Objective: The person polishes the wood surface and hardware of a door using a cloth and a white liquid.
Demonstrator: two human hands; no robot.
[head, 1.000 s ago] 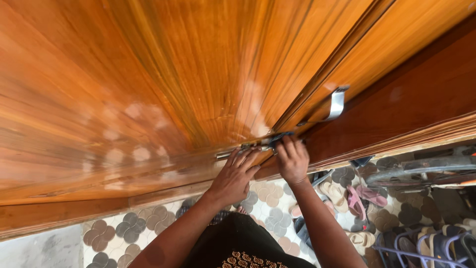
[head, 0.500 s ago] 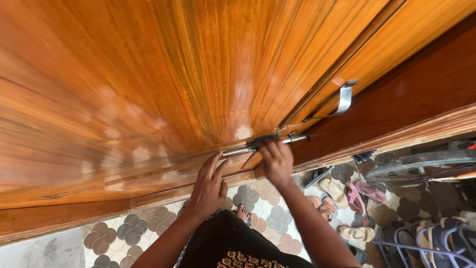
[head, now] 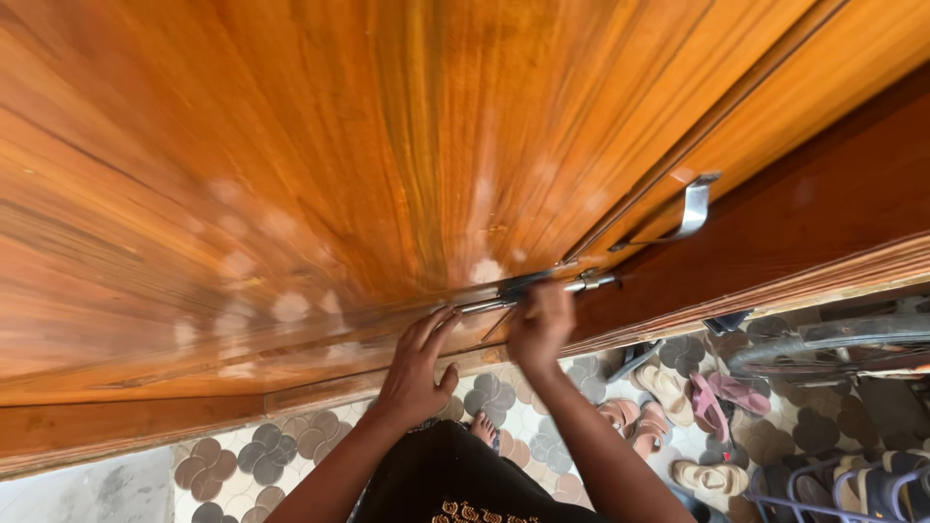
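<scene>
A large polished wooden door (head: 339,174) fills most of the view. Low on it runs a metal slide bolt (head: 593,283). My right hand (head: 541,324) presses a dark blue cloth (head: 520,285) onto the bolt's middle, fingers closed over it. My left hand (head: 417,368) lies flat on the wood just left of the bolt, fingers spread and holding nothing. A bent metal pull handle (head: 693,208) sits on the door up and to the right.
Below is a floor of round-patterned tiles (head: 242,455) with my bare foot (head: 481,426). Several sandals (head: 668,387) lie at the right, near a wire shoe rack (head: 843,489) and a bicycle wheel (head: 833,349).
My right hand with the cloth has slid left along the bolt, baring its right end. My left hand has come off the bolt and moved left and down onto the wood.
</scene>
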